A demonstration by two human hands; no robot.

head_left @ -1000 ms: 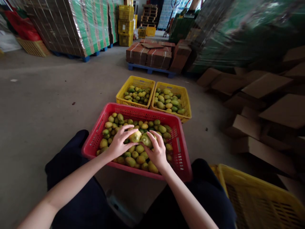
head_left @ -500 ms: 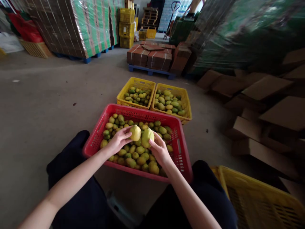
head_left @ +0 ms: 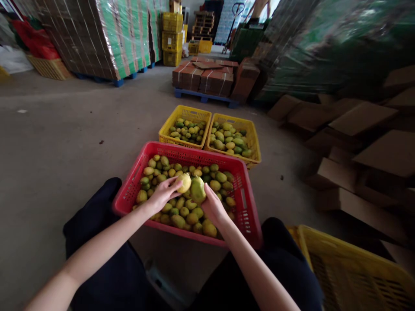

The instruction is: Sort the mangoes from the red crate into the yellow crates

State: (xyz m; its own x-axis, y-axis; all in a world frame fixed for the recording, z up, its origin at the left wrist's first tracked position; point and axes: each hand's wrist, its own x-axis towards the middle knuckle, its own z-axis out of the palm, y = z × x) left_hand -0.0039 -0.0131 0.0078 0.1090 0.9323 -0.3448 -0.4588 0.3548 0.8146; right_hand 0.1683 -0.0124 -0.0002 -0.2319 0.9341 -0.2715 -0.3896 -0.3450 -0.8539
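Between the person's dark-clad knees (head_left: 275,246), the left hand (head_left: 162,196) has its thumb and fingers bent around a yellow fruit (head_left: 184,184), while the right hand (head_left: 215,207) grips a greener fruit (head_left: 197,190) (its fingers are mostly hidden behind it), the two held just beside each other above a red crate (head_left: 251,198) of more fruit (head_left: 192,218). Just past that crate's far edge stand two yellow crates (head_left: 256,142) side by side, also holding fruit. Farther off, brown boxes (head_left: 216,83) sit on a blue pallet (head_left: 204,96).

Two held fruits (head_left: 197,190), one red crate (head_left: 194,151), two fruit-holding yellow crates (head_left: 253,139)
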